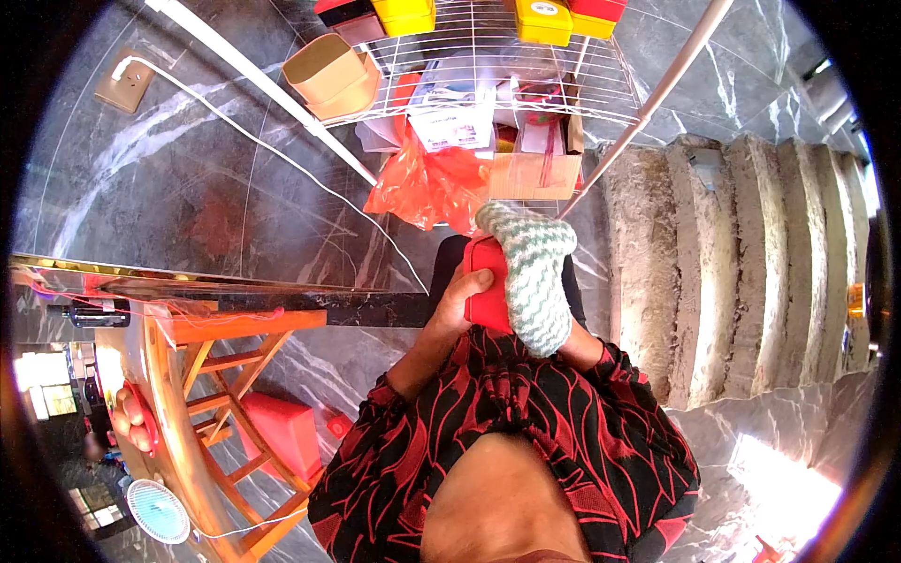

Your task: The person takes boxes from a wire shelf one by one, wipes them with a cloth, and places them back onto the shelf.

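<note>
My left hand (457,297) is wrapped around the left side of a small red box (487,305), its thumb lying across the front. Over my right hand is a green-and-white striped cloth mitt (537,277), which hides all the fingers. Only the right wrist (584,347) shows bare below it. The mitt rests against the right side of the red box, and its upper end bends over the box's top edge. Both hands are in front of my chest, above my lap.
Ahead stands a white wire rack (469,56) with yellow and red boxes, a tan bin (328,75), an orange plastic bag (427,183) and a cardboard box (535,175). Rough concrete steps (694,272) rise at right. A wooden stool (225,403) and a red box-shaped object (282,433) are at left.
</note>
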Action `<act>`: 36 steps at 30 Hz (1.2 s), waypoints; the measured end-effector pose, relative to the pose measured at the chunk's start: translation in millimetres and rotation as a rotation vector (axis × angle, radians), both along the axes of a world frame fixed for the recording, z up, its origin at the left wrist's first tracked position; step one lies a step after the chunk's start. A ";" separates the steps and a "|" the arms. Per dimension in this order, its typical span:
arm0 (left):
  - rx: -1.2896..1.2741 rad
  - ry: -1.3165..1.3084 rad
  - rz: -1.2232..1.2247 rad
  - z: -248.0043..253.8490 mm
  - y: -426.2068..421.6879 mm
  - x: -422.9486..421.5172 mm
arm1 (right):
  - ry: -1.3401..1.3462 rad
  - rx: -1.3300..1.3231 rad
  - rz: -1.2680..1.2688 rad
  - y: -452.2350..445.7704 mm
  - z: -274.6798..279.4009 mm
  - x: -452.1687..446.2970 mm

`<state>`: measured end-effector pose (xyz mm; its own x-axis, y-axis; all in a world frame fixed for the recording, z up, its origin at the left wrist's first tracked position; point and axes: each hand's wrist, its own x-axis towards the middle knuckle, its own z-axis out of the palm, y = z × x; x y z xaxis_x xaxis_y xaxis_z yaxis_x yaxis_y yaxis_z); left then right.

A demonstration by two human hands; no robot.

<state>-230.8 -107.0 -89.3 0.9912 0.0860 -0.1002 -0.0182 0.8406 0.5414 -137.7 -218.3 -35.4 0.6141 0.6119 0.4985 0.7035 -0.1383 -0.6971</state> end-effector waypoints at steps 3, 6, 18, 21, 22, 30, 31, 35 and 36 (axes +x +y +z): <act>0.097 0.018 -0.029 5.5 0.1 -0.4 | -0.016 0.042 0.044 1.7 4.5 7.6; 0.300 -0.088 0.048 8.6 -0.9 2.3 | 0.109 0.153 0.116 6.6 4.5 19.3; 0.559 0.011 0.352 -13.6 5.0 8.1 | 0.114 0.025 -0.042 -14.9 -87.5 29.2; 0.576 0.032 0.369 -26.1 10.9 14.9 | 0.009 -0.083 -0.043 -23.7 -64.4 16.2; 0.386 0.024 0.273 -24.5 5.6 13.5 | 0.015 -0.105 -0.021 -24.0 -57.2 14.2; 0.840 0.020 0.351 -8.2 11.4 2.6 | 0.320 -0.052 0.325 -25.9 -48.0 8.2; 0.970 -0.006 0.335 -3.9 12.9 1.3 | 0.361 -0.039 0.341 -25.2 -50.1 9.1; 1.125 -0.023 0.260 5.1 12.0 1.0 | 0.563 0.025 0.366 -24.7 -63.4 17.0; 1.176 -0.012 0.229 2.9 11.1 0.9 | 0.609 0.040 0.366 -25.8 -64.2 18.7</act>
<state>-229.9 -95.9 -86.5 0.9413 0.2933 0.1672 -0.1130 -0.1930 0.9747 -119.0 -244.1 -99.6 0.5495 0.8203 0.1584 0.1833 0.0666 -0.9808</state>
